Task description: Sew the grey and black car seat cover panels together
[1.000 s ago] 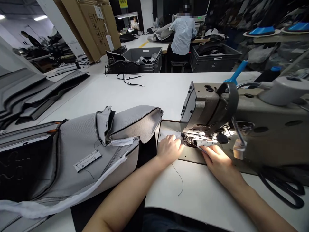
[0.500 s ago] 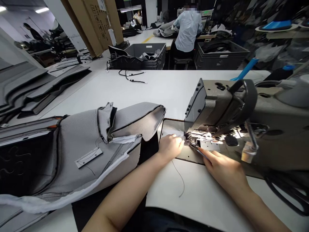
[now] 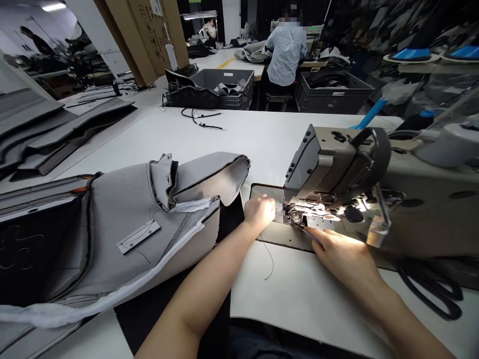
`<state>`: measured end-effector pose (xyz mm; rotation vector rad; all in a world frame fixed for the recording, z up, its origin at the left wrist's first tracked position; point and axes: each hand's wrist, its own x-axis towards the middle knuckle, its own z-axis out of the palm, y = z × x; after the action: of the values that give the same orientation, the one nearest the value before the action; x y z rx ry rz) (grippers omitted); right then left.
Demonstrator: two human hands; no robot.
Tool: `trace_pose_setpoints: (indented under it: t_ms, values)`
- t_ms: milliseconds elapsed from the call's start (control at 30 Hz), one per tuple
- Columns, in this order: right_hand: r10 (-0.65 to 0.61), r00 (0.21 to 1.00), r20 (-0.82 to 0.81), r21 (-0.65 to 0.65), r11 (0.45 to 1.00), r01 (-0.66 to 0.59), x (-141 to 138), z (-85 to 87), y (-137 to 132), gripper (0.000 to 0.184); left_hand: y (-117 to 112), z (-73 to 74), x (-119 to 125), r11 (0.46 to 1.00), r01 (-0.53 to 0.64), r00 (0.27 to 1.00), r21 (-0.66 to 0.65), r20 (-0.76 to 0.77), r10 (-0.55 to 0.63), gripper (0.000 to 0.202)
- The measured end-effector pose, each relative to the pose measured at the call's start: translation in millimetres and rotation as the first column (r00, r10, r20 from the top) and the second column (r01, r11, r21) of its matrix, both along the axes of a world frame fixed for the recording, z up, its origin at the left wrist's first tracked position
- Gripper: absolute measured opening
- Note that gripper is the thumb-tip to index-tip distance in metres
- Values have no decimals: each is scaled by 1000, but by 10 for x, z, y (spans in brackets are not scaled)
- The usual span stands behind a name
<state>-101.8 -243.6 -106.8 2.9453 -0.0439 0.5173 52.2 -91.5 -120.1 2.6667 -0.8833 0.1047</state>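
My left hand (image 3: 259, 215) is closed in a pinch over the sewing machine's (image 3: 337, 164) bed, left of the presser foot (image 3: 295, 217). A dark thread (image 3: 271, 259) trails from beneath it onto the table; its hold inside the fingers is hidden. Right of the foot, my right hand (image 3: 346, 257) is closed on a slim, dark, tweezer-like tool (image 3: 313, 235), its tip close to the lit foot. Left of my left arm lies a grey padded sewn cover (image 3: 123, 209) with white edging and a small white strip (image 3: 138, 238) on it.
Stacked grey panels (image 3: 41, 124) lie at the far left. Short black cords (image 3: 204, 119) rest on the white table (image 3: 239, 137). Behind it are grey crates (image 3: 333, 97) and a seated person (image 3: 286, 50). A black cable loop (image 3: 430, 291) lies at the right.
My left hand has shifted slightly left, away from the presser foot, and the thread's loose end has drawn up closer to it. My right hand keeps its place at the foot.
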Motion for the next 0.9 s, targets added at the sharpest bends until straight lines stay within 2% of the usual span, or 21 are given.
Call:
trace_pose_setpoints:
  t_ms: [133,233,367,433,567,667,767,900]
  values:
    - [-21,999,-39,147,989,27,-102,-58,-22,33,2,-10,4,1000,-13,1000,3,7,13,29]
    - [-121,981,-153,299,940,162,-255,-136,-157,41,-1,-11,9,1000,-20,1000,8,8,20,30]
    - [-304,920,-246,318,872,373,-398,-187,-382,47,-3,-15,10,1000,-25,1000,7,9,25,31]
    - [-356,891,-282,320,840,437,-404,-190,-432,48,-3,-17,7,1000,-30,999,3,10,30,31]
    - [-316,909,-274,389,828,405,-347,-191,-432,44,4,-15,-5,999,-40,999,-6,15,40,31]
    - [-366,904,-219,342,839,422,-334,-193,-488,45,11,-17,-5,999,-45,999,-18,22,45,31]
    - [-427,873,-237,288,827,483,-353,-199,-587,47,12,-31,7,999,-42,999,-34,25,43,30]
    - [-361,899,-249,377,819,433,-336,-217,-570,46,7,-49,21,998,-43,999,-52,22,44,30]
